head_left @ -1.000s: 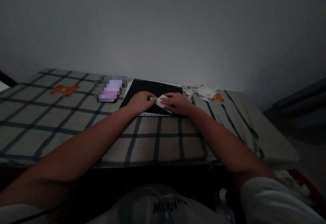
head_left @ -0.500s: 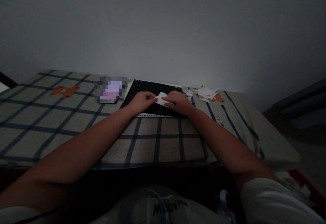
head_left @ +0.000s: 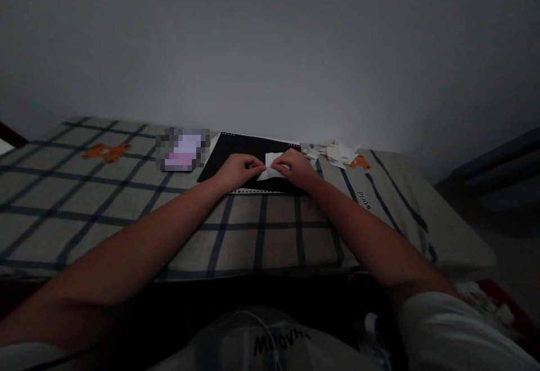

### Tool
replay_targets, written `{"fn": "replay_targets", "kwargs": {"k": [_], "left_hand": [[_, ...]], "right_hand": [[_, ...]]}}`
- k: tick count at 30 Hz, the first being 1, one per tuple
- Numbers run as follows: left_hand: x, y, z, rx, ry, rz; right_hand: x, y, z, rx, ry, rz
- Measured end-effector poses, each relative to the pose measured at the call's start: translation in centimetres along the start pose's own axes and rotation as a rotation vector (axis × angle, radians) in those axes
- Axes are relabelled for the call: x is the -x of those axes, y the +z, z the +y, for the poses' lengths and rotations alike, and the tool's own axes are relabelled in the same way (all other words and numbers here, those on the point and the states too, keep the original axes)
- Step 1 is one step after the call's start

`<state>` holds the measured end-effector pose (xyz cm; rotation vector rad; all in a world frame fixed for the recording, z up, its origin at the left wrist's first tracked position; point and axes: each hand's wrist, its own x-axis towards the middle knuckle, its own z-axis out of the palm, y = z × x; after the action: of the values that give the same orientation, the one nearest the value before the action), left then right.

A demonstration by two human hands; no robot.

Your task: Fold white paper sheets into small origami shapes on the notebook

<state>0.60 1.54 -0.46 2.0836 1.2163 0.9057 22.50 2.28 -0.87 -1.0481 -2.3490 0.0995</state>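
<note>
Both arms reach far out over the checked cloth (head_left: 261, 236); the left hand (head_left: 236, 171) and right hand (head_left: 297, 168) curl their fingertips shut on a small white paper (head_left: 272, 170), pinching it flat on the black notebook (head_left: 248, 154), likely a firm pad; paper scraps (head_left: 337, 153) lie beyond.

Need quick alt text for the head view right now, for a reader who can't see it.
Both hands, left hand and right hand, pinch a small white folded paper over a black rectangular notebook on a beige cloth with dark blue checks. A pile of white paper scraps lies to the right; the room is dim.
</note>
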Motion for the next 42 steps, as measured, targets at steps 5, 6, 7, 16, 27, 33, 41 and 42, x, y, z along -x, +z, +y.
{"fn": "replay_targets", "kwargs": {"k": [5, 6, 7, 16, 27, 33, 41, 42], "left_hand": [[0.05, -0.02, 0.07, -0.006, 0.002, -0.015], [0.04, -0.04, 0.06, -0.004, 0.005, -0.019], [0.02, -0.06, 0.03, -0.002, 0.01, -0.023], [-0.11, 0.01, -0.22, 0.022, 0.027, -0.049], [0.08, -0.21, 0.43, -0.036, -0.017, -0.003], [0.16, -0.36, 0.63, -0.027, -0.025, -0.021], [-0.14, -0.7, 0.28, 0.085, 0.0, -0.121], [-0.14, -0.75, 0.25, 0.097, 0.003, -0.142]], "right_hand": [[0.11, 0.19, -0.04, 0.0, 0.013, 0.007], [0.12, 0.21, -0.05, 0.001, 0.01, 0.008], [0.13, 0.23, -0.04, 0.001, 0.007, 0.008], [0.13, 0.22, 0.16, -0.03, -0.004, 0.048], [0.16, 0.46, 0.2, -0.043, -0.024, 0.049], [0.11, 0.26, 0.17, -0.066, -0.039, 0.052], [0.04, -0.15, -0.2, -0.151, 0.023, 0.011], [0.03, -0.14, -0.22, -0.161, 0.035, 0.005]]}}
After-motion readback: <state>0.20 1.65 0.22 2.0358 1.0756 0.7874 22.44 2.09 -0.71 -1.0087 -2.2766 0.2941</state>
